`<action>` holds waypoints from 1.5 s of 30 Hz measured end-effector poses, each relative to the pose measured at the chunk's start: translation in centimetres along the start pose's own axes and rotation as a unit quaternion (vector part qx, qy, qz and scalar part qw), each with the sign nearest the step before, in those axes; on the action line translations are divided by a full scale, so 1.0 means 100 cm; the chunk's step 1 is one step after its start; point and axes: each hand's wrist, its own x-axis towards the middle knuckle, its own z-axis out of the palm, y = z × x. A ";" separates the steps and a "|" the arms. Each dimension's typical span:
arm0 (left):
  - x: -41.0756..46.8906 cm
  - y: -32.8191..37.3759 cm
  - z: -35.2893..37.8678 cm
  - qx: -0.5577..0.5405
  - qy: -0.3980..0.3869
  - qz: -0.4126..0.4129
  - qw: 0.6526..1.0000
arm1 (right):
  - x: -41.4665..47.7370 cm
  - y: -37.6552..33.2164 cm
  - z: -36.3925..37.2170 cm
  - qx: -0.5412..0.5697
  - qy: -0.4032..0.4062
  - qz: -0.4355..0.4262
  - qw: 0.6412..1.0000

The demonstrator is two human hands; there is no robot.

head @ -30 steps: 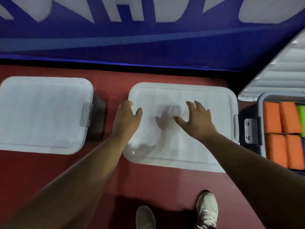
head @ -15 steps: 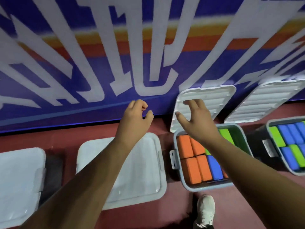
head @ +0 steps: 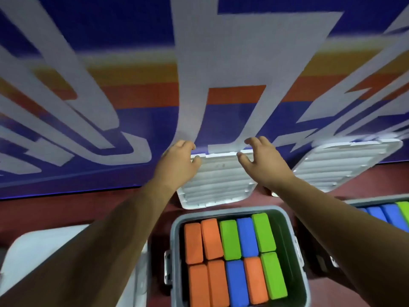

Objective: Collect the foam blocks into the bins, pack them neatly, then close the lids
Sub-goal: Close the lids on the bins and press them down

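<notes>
A grey open bin (head: 175, 238) stands below me, packed with orange (head: 202, 240), green (head: 230, 239) and blue foam blocks (head: 246, 237) in two tidy rows. Its white ribbed lid (head: 218, 185) leans upright against the wall behind it. My left hand (head: 177, 162) grips the lid's top left corner, thumb in front and fingers over the edge. Fingers spread and curved, my right hand (head: 262, 161) is at the lid's top right edge, thumb in front of it; a firm hold is not visible.
A closed bin with a white lid (head: 33, 260) sits at the lower left. Another open bin (head: 376, 199) with blue and green blocks is at the right, its lid (head: 345, 167) also leaning on the blue lettered wall (head: 221, 63). The floor is red.
I have left the closed bin's lid and moved right to stand over the open bin. Both hands rose and now reach the top edge of its leaning lid.
</notes>
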 end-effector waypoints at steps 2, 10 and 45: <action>0.018 -0.001 0.024 0.040 -0.022 -0.008 0.999 | 0.022 0.019 0.015 -0.032 -0.023 -0.009 0.999; 0.053 -0.037 0.110 0.070 -0.025 -0.003 0.997 | 0.081 0.065 0.091 -0.106 -0.071 -0.065 0.990; -0.221 0.016 0.076 -0.585 0.075 -0.449 0.671 | -0.236 0.027 0.076 0.418 0.085 0.296 0.854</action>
